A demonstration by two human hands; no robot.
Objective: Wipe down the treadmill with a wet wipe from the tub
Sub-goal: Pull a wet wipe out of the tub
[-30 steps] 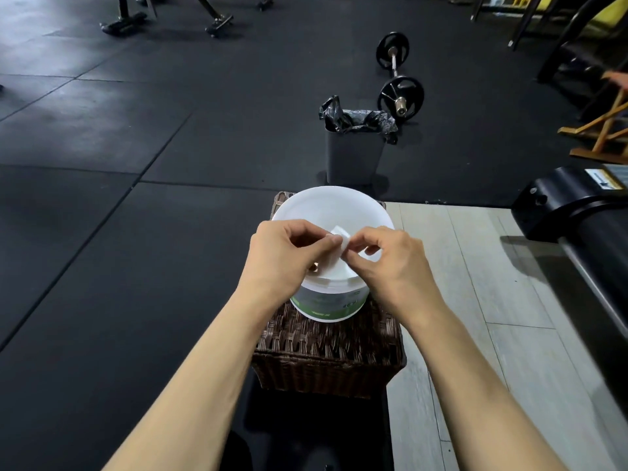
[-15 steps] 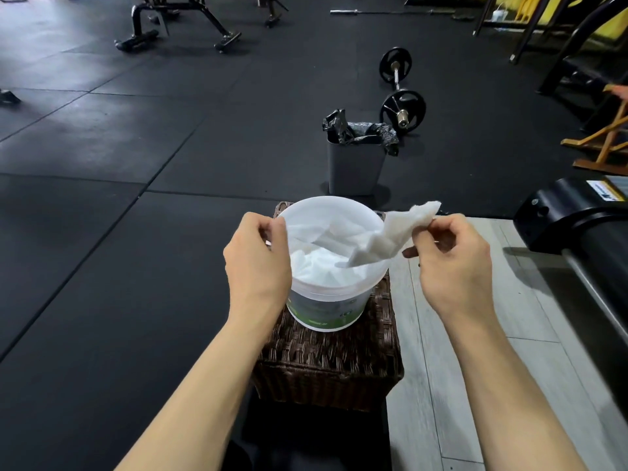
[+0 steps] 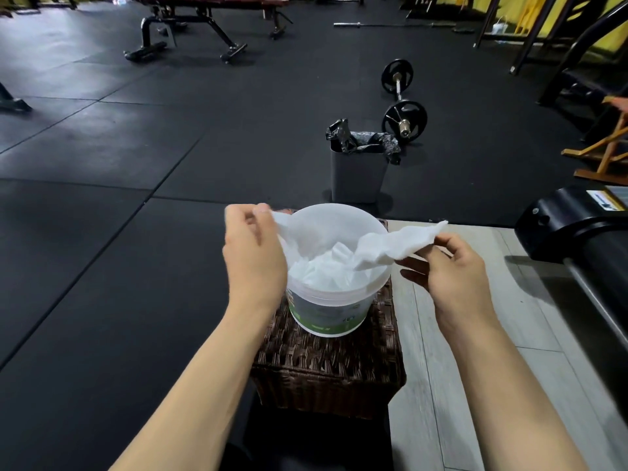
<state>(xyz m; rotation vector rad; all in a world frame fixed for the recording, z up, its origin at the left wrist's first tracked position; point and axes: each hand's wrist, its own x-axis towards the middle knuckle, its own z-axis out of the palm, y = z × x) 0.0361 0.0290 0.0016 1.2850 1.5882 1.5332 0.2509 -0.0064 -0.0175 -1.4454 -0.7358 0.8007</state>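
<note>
A gym: black rubber mat flooring (image 3: 136, 205), a weight bench (image 3: 204, 25), a loaded barbell (image 3: 401, 100) lying on the mats, a bare bar (image 3: 390, 25) farther back, and a treadmill (image 3: 584, 246) at the right edge.

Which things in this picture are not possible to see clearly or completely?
All in the head view:
- Treadmill: cut off by the right edge; only one dark end shows.
- Tub: label text too small to read; left side hidden by the left hand.
- Wet wipe: whether it has separated from the roll inside is unclear.
- Left hand's fingertips: blurred.
- Bin: contents hidden by its black liner.
</note>
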